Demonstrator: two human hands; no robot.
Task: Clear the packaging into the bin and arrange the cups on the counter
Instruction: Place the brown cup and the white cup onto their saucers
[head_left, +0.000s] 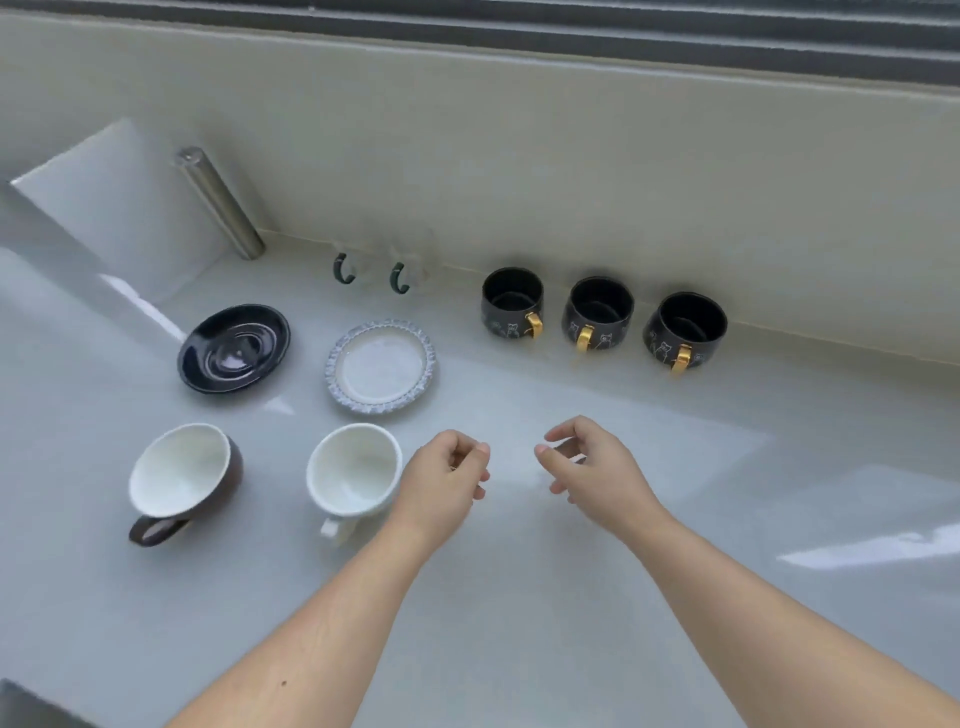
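Three black cups with gold handles stand in a row by the back wall: left (511, 302), middle (597, 312), right (685, 328). Two clear glass cups with green handles (344, 268) (399, 276) stand to their left. A brown cup with white inside (183, 475) and a white cup (354, 470) sit at the front left. Behind them lie a black saucer (234, 347) and a white patterned saucer (382, 366). My left hand (445, 480) hovers just right of the white cup, fingers curled, holding nothing. My right hand (589, 465) hovers beside it, fingers loosely apart, empty.
The pale counter (649, 426) runs to a low back wall. A steel cylinder (221, 202) leans at the back left beside a sloped white panel (104, 192). No packaging or bin shows in view.
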